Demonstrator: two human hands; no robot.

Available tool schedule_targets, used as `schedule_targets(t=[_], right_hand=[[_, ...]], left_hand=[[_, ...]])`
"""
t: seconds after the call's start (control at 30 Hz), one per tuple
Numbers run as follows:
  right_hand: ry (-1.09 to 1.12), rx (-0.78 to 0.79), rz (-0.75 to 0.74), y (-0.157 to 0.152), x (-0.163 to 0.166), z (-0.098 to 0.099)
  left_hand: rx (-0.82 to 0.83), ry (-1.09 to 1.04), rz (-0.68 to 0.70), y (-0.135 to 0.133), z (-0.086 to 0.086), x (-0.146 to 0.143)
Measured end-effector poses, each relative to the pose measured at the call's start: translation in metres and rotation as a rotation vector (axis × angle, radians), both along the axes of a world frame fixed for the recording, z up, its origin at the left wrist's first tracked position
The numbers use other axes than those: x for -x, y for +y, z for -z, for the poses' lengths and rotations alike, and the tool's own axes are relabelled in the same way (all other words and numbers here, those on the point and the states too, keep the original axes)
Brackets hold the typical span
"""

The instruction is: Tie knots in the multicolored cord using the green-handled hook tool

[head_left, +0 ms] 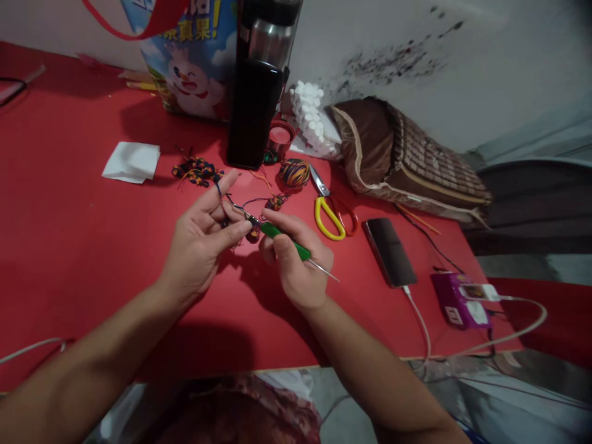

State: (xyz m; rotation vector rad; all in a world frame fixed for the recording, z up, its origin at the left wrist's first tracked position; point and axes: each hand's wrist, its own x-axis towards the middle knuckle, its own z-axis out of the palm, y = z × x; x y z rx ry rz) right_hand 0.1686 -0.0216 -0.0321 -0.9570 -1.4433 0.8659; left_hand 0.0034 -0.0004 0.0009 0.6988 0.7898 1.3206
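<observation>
My right hand (296, 262) is closed round a green-handled crochet hook (284, 237), whose metal tip points left toward my left hand. My left hand (203, 237) has its fingers partly spread and pinches a small multicoloured crocheted piece (253, 233) with dark thread looped over the index finger. The thread runs back to a multicoloured yarn ball (295, 172) on the red table (69, 246). A second small crocheted piece (276, 201) lies just behind my hands.
Yellow and red scissors (330, 213) lie right of my hands, then a phone (390, 251) on a white cable and a purple box (456, 300). A black flask (256, 92), a printed bag (194, 55), white tissue (132, 161), a yarn bundle (198, 171) and a brown cushion (407, 160) stand behind.
</observation>
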Motion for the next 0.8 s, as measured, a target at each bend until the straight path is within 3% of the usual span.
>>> schedule_targets(t=[0.3,0.8], right_hand=[[0.193,0.054,-0.05,0.0025,0.0046,-0.0025],[0.214,0.018,-0.076,0.0071,-0.0005,0.0]], left_hand=[[-0.001,-0.009,0.0,-0.0012,-0.001,-0.0015],[-0.024,0.06,-0.049,-0.0018,-0.0057,0.0035]])
